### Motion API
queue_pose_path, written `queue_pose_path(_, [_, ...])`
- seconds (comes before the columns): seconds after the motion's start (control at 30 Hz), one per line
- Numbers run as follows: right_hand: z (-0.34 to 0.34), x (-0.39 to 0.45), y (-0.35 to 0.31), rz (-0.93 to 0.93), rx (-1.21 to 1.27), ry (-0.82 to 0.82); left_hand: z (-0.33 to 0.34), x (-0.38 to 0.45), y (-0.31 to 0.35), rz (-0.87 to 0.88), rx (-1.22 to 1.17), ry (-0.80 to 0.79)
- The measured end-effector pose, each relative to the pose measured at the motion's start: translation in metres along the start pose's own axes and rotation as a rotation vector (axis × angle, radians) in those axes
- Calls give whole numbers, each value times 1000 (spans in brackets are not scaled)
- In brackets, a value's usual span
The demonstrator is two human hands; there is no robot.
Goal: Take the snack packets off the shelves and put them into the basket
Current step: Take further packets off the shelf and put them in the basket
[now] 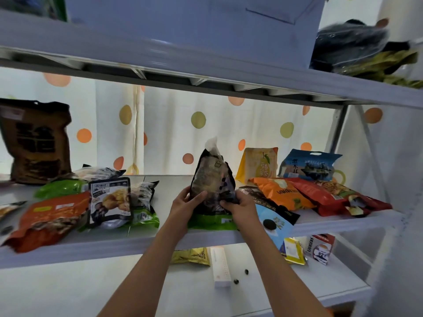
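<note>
A: Shelving first: the white rack's middle shelf [174, 186] carries nearly everything, so I'll place the rest from it.

B: What sits on it, biggest down?

A: At its far left end stands a tall brown bag [36, 143]. Along its front left lie an orange-red packet [48, 220] and a black-and-white packet [109, 200] resting on green ones. Toward its right end lie an orange chip bag [281, 193] and a red bag [329, 197], with a yellow pear pouch [258, 165] and a blue pouch [309, 165] upright behind them.

B: And the hands?

A: At the shelf's front middle, a dark clear-windowed packet [212, 177] is held upright, its base just above a green packet [210, 221]. The left hand [185, 202] grips its lower left edge, thumb across the front; the right hand [238, 204] pinches its lower right corner.

B: Progress?

A: Early, I'd judge. No basket is in view, so what has gone in cannot be told. Many packets remain here, and below the shelf a gold packet [192, 256] and a small carton [322, 250] wait too.
</note>
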State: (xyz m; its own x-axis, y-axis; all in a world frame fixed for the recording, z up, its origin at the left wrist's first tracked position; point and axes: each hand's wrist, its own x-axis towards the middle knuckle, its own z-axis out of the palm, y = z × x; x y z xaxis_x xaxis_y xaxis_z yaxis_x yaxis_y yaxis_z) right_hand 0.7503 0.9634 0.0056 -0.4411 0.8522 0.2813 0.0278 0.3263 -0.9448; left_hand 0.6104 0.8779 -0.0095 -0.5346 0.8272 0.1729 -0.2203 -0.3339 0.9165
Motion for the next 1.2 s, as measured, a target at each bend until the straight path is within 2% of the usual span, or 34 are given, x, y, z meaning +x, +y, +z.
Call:
queue_pose_path(0.17, [-2, -6, -11, 66, 63, -107, -3, -11, 4, 43, -3, -108])
queue_pose_path(0.4, [-1, -13, -17, 58, 248, -210, 7, -25, 14, 109, 102, -100])
queue_pose_path(0.57, [3, -20, -17, 0, 368, -206, 22, -34, 27, 225, 229, 30])
queue_pose_path(0.73, [-1, -37, -16, 5, 436, -136, 25, -52, 27, 257, 271, 92])
queue_pose_path(1.03, [-23, -71, -20, 24, 573, -376, 31, -94, 31, 208, 222, 177])
queue_pose_path(1.2, [-22, -89, -7, 78, 516, -210, 39, -118, 24, 248, 362, 223])
